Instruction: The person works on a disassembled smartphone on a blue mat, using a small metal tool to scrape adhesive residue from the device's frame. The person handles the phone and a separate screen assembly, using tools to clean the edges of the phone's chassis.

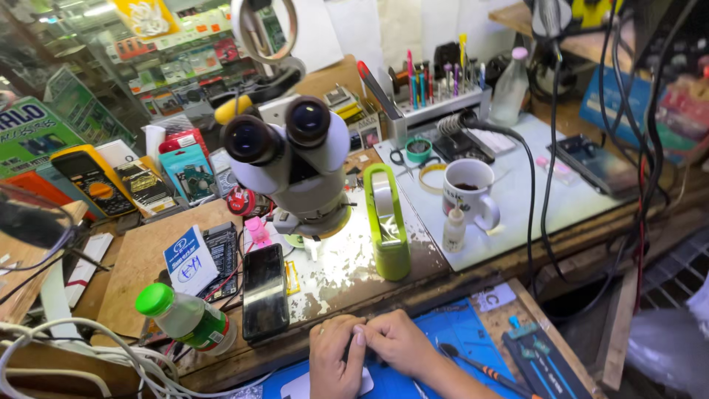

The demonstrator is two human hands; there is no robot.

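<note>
Fingers of left hand and right hand pinched together over something too small to identify, on blue mat. White item under left hand. Phone at 10 o'clock; screwdriver at 3 o'clock; microscope at 12.

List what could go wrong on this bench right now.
The mug holding dark liquid stands beside the black cable; a tug could tip it. The phone lies near the bench edge, just above both hands, and could be nudged off. The green-capped bottle lies among white cables and may roll.
</note>
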